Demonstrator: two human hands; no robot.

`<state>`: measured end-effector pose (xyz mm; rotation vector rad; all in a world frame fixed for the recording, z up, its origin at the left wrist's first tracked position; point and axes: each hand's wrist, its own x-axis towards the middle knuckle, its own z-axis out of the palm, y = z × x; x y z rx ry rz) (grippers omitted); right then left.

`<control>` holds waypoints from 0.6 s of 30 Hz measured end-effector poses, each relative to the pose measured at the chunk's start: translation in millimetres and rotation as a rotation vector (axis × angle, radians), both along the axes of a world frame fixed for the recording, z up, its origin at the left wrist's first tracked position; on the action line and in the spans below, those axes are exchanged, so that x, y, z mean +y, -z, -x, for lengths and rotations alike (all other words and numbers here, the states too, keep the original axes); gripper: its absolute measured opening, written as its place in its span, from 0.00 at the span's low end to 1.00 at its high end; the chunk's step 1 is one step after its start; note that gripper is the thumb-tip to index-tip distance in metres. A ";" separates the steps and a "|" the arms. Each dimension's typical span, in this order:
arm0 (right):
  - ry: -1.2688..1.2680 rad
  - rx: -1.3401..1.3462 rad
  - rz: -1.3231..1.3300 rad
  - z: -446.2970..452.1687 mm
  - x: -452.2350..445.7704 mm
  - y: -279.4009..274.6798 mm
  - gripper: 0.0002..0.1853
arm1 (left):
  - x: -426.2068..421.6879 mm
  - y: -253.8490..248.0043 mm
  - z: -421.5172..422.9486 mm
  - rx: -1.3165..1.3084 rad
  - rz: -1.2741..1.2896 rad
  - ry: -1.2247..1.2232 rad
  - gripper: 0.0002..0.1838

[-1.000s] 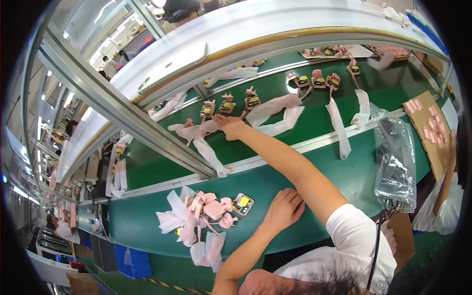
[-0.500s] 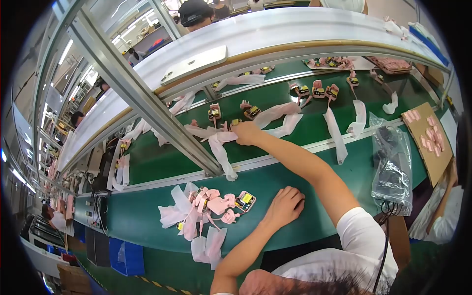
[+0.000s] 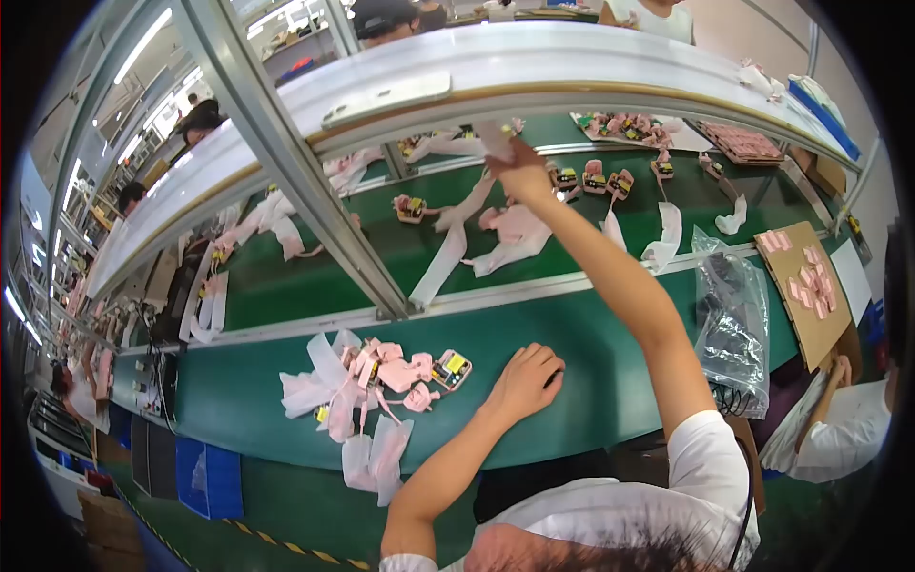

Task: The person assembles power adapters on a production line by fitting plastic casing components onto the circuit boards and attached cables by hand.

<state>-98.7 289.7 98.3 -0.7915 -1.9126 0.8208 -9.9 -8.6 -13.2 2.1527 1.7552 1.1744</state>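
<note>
- Since the earlier frame, the right hand (image 3: 519, 179) has moved farther across the green belt (image 3: 305, 286), up toward the edge of the white shelf (image 3: 572, 57); the left hand (image 3: 526, 383) stays at rest.
- The right hand's grip is closed in on a pale wrap (image 3: 493, 140), which sticks out beyond the fingers; blur hides how exactly they meet it.
- The left hand lies palm down on the green worktop (image 3: 238, 381), its fingers loosely bent, with nothing visible in its grip.
- Near the left hand, on the worktop, sits a heap of pink parts (image 3: 389, 372) with whitish strips; an open casing (image 3: 452, 369) with a yellow component lies at its right edge.
- Below and left of the right hand, a long pale strip (image 3: 446, 250) slants over the belt, beside a pink casing (image 3: 410, 210).
- Just right of the right hand, three casings (image 3: 594, 177) stand in a row on the belt.
- A clear bag (image 3: 729, 334) lies at the worktop's right, next to a tilted cardboard sheet (image 3: 824, 345) bearing small pink pieces (image 3: 815, 286).
- At the far right, a co-worker's white sleeve (image 3: 853, 434) shows.
</note>
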 end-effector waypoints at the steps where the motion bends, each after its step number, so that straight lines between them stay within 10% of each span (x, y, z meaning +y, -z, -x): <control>1: -0.068 0.017 0.061 -12.2 -8.6 -16.6 0.32 | -1.7 1.5 -0.1 -0.009 0.000 0.001 0.07; 18: -0.758 -0.232 -0.488 -96.8 -159.0 -114.4 0.18 | 3.3 8.7 0.0 0.019 -0.036 -0.024 0.06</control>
